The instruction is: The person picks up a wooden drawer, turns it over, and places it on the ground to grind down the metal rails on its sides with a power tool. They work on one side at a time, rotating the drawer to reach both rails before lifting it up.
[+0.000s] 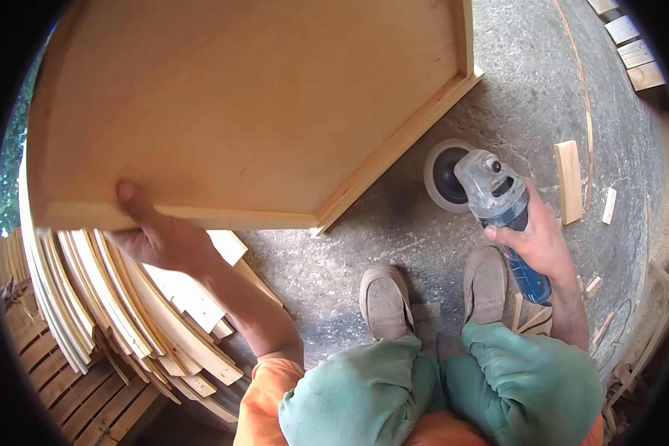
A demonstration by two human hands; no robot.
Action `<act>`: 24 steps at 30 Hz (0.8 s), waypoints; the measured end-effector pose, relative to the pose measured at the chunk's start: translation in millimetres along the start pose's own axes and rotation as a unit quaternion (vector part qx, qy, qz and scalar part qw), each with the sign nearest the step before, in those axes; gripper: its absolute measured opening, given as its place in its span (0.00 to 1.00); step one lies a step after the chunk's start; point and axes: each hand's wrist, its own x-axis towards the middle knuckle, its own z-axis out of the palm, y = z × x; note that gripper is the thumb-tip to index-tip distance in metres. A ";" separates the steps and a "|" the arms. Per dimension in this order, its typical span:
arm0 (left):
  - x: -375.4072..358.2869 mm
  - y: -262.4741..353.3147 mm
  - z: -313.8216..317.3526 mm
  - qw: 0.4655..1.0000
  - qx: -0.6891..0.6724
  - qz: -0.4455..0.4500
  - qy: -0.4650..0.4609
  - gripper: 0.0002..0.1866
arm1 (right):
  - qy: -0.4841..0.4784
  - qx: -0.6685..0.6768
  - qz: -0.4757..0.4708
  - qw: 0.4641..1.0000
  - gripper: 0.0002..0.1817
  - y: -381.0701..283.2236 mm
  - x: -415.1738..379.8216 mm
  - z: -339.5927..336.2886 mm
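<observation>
My left hand [160,236] grips the near rim of a large wooden tray-like panel [260,104], thumb over the raised edge strip and fingers underneath, partly hidden. The panel is tilted up, with thin wooden strips along its edges. In my right hand [537,239] is a blue and grey angle grinder [498,189], fingers wrapped round its body. A round disc with a pale rim [446,176] sits on the grinder's head, just right of the panel's corner strip and above the floor.
Stacked curved wooden boards [137,312] lie at the left beside a slatted pallet [89,405]. On the concrete floor [327,275] are a short wood block [569,182] and scattered offcuts. My shoes [386,301] stand below the grinder. More planks [635,52] show at the upper right.
</observation>
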 end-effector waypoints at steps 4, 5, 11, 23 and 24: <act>23.4 -43.7 15.5 0.998 -0.018 -0.052 -0.030 0.21 | -0.002 0.058 -0.005 0.998 0.39 11.8 -18.4 -2.8; 29.8 -60.6 16.8 0.996 0.007 -0.069 -0.049 0.22 | -0.013 0.072 0.000 0.997 0.38 16.2 -22.5 -3.5; 44.3 -114.9 23.3 0.981 0.116 -0.134 -0.082 0.23 | -0.028 0.066 0.027 0.997 0.38 13.7 -37.3 2.3; 46.3 -132.3 24.4 0.973 0.112 -0.178 -0.097 0.23 | -0.057 0.042 0.020 0.997 0.47 9.0 -33.8 11.8; 45.1 -134.1 24.2 0.972 0.112 -0.180 -0.098 0.23 | -0.057 0.042 0.022 0.997 0.47 9.7 -33.2 11.1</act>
